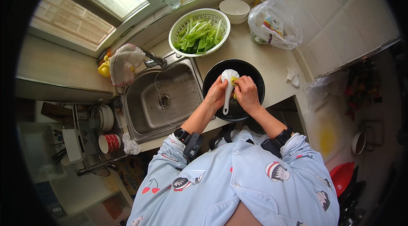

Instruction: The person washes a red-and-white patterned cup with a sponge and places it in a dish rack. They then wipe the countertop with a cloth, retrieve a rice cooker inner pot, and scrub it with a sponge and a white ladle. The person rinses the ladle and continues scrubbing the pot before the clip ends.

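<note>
My left hand (217, 92) holds a white serving spoon (228, 93) over a black basin (212, 74) at the counter's front edge. The spoon's scalloped head points away from me, its handle towards me. Against the spoon's right side, my right hand (246, 91) grips a yellow-green sponge or cloth (234, 81), partly hidden by the fingers. What lies in the bottom of the basin is mostly hidden by my hands. Behind the basin, a white colander (173, 31) holds green leafy vegetables (199, 36).
Left of the basin is a steel sink (143, 111) with a wire rack (178, 82) and a towel-draped faucet (154, 61). White bowls (234, 7) and a plastic bag (274, 23) stand at the back right. A crumpled tissue (292, 77) lies on the right of the counter.
</note>
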`<state>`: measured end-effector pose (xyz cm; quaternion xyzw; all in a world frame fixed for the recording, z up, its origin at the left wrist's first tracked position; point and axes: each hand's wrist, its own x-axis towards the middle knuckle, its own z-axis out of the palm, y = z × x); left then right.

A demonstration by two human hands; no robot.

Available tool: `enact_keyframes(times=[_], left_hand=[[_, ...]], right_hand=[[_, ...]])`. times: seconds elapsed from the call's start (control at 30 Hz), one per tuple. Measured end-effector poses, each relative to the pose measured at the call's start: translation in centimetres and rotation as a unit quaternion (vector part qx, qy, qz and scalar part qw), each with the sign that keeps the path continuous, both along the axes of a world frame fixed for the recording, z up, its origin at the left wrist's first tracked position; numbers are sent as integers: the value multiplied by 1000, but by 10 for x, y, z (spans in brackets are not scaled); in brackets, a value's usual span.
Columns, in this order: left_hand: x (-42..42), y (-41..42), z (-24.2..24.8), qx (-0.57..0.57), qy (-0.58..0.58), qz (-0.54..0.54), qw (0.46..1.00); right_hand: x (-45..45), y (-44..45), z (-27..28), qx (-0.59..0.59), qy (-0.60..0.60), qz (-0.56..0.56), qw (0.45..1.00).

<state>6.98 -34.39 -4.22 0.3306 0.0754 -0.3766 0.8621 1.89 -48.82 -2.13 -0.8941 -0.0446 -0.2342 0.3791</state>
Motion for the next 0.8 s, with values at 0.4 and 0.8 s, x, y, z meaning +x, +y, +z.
enact_keyframes(times=[0.4,0.8], left_hand=[[8,11,1,12,7,11,1000],[-1,27,8,48,-58,17,997]], right_hand=[[11,-2,-27,-66,103,-40,992],[59,-2,-70,-189,450,110,866]])
